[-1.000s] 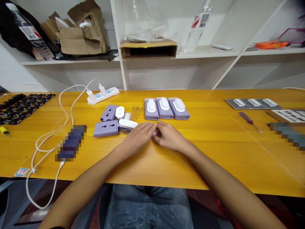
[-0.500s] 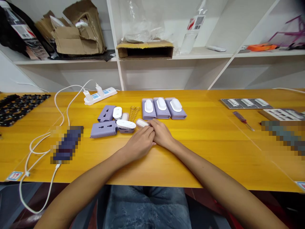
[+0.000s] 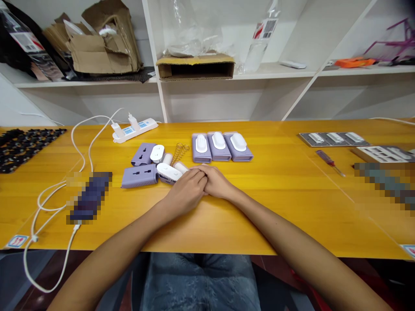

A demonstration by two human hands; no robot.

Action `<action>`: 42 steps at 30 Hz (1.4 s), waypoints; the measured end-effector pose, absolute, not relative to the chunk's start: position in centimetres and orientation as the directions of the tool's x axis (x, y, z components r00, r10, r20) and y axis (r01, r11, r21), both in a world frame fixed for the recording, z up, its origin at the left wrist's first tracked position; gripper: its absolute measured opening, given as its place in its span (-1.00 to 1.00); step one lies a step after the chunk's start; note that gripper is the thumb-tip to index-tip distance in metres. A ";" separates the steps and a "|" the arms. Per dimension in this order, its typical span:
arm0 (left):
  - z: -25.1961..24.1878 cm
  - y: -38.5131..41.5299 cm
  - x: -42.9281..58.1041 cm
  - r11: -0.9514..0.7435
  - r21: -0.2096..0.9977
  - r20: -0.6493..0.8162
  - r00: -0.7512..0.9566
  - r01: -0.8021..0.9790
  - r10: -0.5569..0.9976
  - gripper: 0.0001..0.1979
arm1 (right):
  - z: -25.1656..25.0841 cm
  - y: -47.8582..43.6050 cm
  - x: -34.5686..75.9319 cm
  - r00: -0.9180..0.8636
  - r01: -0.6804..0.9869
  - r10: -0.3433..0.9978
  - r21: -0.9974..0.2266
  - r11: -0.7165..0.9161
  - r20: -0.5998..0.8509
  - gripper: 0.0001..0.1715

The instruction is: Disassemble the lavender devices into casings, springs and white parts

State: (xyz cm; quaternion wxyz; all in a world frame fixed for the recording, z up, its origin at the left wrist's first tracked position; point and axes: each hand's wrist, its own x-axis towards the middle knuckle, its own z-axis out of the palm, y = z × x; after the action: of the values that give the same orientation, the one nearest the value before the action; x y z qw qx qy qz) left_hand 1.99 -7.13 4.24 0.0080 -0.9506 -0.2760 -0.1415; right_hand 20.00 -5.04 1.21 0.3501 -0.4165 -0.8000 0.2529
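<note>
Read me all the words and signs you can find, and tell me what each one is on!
Nothing here is clear enough to read.
Blue label on the white power strip: too small to read.
Label on the clear plastic bottle: red and black marks, too blurred to read.
Sticker on the front edge of the yellow table: red and blue marks, too small to read.
</note>
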 end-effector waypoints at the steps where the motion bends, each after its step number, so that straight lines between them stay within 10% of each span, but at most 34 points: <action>1: 4.3 -7.1 2.0 -0.844 0.057 0.260 0.808 0.534 0.528 -0.83 | 1.4 -5.2 20.1 -0.423 0.478 0.837 -0.700 0.531 0.346 -0.38; 12: 5.6 -6.6 0.7 -0.751 -0.074 0.209 0.747 0.656 0.632 -0.75 | 2.1 -5.0 21.8 -0.350 0.828 0.858 -0.304 0.471 0.377 -0.46; 30: 6.0 -6.3 0.5 -0.742 -0.030 0.220 0.729 0.669 0.648 -0.73 | 1.8 -4.4 21.7 -0.345 0.840 0.862 -0.288 0.460 0.372 -0.41; 42: 6.3 -6.4 0.5 -0.729 -0.033 0.221 0.717 0.683 0.661 -0.70 | 2.5 -5.4 21.5 -0.341 0.883 0.768 -0.096 0.460 0.541 -0.76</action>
State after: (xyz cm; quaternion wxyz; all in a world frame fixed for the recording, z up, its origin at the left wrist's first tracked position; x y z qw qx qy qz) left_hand 0.49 -6.37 6.34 0.0563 -0.9248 -0.3635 -0.0973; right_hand 21.55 -5.40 2.52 0.2660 -0.5084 -0.8119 -0.1077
